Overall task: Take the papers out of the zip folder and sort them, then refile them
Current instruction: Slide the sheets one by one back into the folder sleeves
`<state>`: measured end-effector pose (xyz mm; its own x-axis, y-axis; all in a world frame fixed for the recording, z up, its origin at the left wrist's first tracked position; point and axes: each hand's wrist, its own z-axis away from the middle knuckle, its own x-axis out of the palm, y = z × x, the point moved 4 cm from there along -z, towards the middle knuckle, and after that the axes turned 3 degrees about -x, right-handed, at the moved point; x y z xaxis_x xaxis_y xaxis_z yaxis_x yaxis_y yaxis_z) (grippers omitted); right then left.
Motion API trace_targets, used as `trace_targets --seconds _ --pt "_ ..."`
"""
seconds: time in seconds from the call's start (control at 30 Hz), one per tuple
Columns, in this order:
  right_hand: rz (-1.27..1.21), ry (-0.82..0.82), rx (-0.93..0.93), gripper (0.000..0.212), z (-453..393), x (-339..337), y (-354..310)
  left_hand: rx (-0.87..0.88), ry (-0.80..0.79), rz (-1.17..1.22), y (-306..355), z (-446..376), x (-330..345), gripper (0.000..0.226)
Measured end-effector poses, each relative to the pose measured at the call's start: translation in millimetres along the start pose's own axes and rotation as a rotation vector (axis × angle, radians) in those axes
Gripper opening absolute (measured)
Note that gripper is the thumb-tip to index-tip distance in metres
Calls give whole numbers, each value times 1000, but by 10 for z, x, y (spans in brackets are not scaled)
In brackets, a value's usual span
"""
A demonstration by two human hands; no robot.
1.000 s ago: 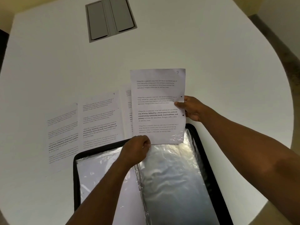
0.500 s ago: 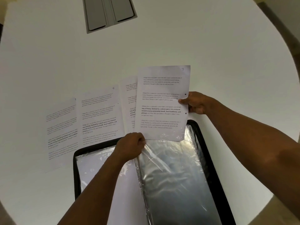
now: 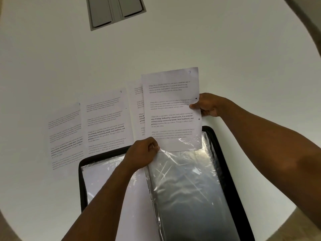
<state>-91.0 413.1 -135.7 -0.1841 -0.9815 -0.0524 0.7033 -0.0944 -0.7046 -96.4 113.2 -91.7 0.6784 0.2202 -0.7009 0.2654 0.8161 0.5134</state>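
A black zip folder (image 3: pixel 224 153) lies open near the table's front edge, with clear plastic sleeves (image 3: pixel 187 185) inside. My right hand (image 3: pixel 210 105) pinches the right edge of a printed sheet (image 3: pixel 171 108) marked 7, held above the folder's far end. My left hand (image 3: pixel 142 155) grips the top edge of the right-hand sleeve, right at the sheet's lower left corner. The sheet's bottom edge sits within the sleeve's mouth. Three more printed sheets lie flat on the table to the left: one (image 3: pixel 65 134), one (image 3: pixel 106 119), and one (image 3: pixel 139 110) partly hidden behind the held sheet.
The round white table (image 3: pixel 173 40) has a grey hatch with two lids (image 3: pixel 116 11) set in its far middle. The table's curved edge runs along the right and lower left. White sheets (image 3: pixel 107 178) fill the folder's left sleeves.
The held sheet has shifted slightly right and up, then its bottom edge has settled at the sleeve's mouth. My left hand has stayed on the sleeve's top edge.
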Motion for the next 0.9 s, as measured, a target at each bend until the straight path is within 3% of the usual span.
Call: trace_targets --seconds 0.23,0.47,0.53,0.63,0.77,0.9 --pt "180 -198 29 35 45 315 -26 91 -60 24 247 -107 112 10" --pt "299 -361 101 36 244 256 9 69 -33 82 251 -139 156 11" --pt "241 -337 65 36 246 267 29 59 -29 98 268 -146 168 9" --pt "183 -174 -45 30 194 254 28 37 -9 111 272 -157 177 8" --pt "605 -304 -23 37 216 266 38 28 8 105 268 -147 177 7" --pt "529 -254 -81 35 272 289 7 33 19 91 266 -142 184 7"
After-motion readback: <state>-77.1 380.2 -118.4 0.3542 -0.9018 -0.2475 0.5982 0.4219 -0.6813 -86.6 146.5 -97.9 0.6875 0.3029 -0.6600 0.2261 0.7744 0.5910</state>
